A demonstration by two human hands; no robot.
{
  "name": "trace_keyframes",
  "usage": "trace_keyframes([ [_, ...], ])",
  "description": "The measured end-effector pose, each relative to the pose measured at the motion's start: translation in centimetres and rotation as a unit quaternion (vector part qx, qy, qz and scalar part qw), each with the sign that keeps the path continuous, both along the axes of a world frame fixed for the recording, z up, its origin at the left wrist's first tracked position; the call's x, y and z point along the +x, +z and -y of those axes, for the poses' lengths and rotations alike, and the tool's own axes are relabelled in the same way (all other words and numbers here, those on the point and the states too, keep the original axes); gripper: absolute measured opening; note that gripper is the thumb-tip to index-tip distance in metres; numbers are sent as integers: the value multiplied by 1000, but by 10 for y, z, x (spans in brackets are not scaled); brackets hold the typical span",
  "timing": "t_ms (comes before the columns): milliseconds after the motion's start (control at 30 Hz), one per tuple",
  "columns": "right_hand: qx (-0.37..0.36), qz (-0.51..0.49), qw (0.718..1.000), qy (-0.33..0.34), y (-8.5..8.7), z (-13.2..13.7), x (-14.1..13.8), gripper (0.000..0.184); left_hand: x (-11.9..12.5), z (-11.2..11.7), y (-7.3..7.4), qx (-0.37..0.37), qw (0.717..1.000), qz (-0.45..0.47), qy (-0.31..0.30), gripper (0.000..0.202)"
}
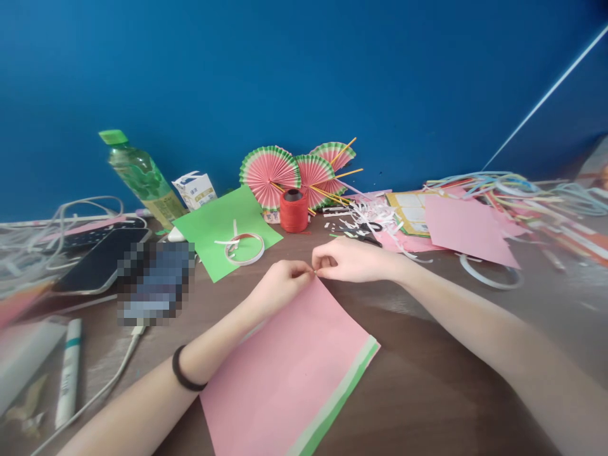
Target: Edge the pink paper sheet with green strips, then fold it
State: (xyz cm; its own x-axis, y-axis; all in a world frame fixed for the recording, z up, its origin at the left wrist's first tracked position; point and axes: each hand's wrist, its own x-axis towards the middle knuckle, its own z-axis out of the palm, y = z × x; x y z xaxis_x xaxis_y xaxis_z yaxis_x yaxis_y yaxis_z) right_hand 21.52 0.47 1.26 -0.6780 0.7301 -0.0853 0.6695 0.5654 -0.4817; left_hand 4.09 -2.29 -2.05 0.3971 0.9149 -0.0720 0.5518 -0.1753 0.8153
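A pink paper sheet (289,367) with a white and green strip along its right edge lies on the brown table (427,380) in front of me. My left hand (280,285) and my right hand (349,259) meet at the sheet's far corner. Both pinch that corner with thumb and fingers closed. A black band circles my left wrist.
Behind lie a green paper sheet (223,228) with a tape roll (244,248), a red thread spool (293,211), watermelon paper fans (285,171), scissors among paper scraps (368,221), more pink paper (465,228) and coloured strips. Left: a green bottle (140,177), a small carton (194,189), phones, cables, a marker (69,370).
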Motion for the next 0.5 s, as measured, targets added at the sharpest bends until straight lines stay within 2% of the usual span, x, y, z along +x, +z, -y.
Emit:
trace_keyframes([
  [167, 33, 11, 999, 7, 0, 2, -1, 9, 0, -1, 1, 4, 1000, -3, -6, 20],
  [500, 20, -50, 998, 33, -2, 1, -2, 5, -2, -4, 2, -45, 998, 53, -7, 19],
])
